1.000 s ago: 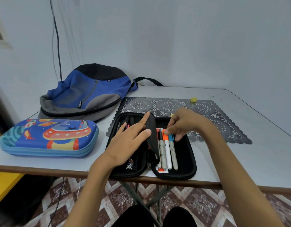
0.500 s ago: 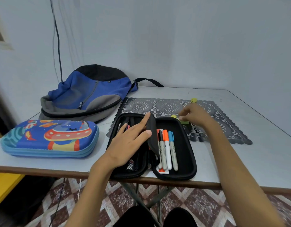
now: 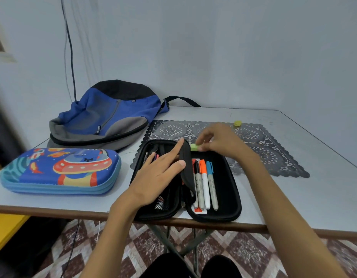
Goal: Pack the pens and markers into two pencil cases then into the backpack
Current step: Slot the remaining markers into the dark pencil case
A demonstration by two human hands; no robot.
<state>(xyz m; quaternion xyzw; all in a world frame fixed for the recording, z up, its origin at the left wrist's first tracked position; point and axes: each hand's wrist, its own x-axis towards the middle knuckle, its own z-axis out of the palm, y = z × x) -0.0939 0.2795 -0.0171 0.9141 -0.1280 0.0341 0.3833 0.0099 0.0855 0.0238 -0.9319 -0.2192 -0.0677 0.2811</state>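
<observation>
A black pencil case (image 3: 229,189) lies open at the table's front edge. Three markers (image 3: 204,185), capped black, orange and blue, lie side by side in its right half. My left hand (image 3: 159,175) rests flat on the left half, its fingers straight and holding the middle flap (image 3: 186,163) upright. My right hand (image 3: 219,140) hovers over the case's far edge and pinches a green highlighter (image 3: 194,147). A closed blue space-print pencil case (image 3: 61,170) lies to the left. The blue and grey backpack (image 3: 105,117) lies behind it.
A grey lace placemat (image 3: 274,153) lies under the black case and stretches right. A small yellow-green cap (image 3: 237,123) sits at the mat's far edge. The wall stands close behind the table. A cable (image 3: 70,49) hangs down the wall above the backpack.
My right hand left the markers in the case, reached to the mat, took the green highlighter and has brought it back over the case's far edge. My left hand stayed put.
</observation>
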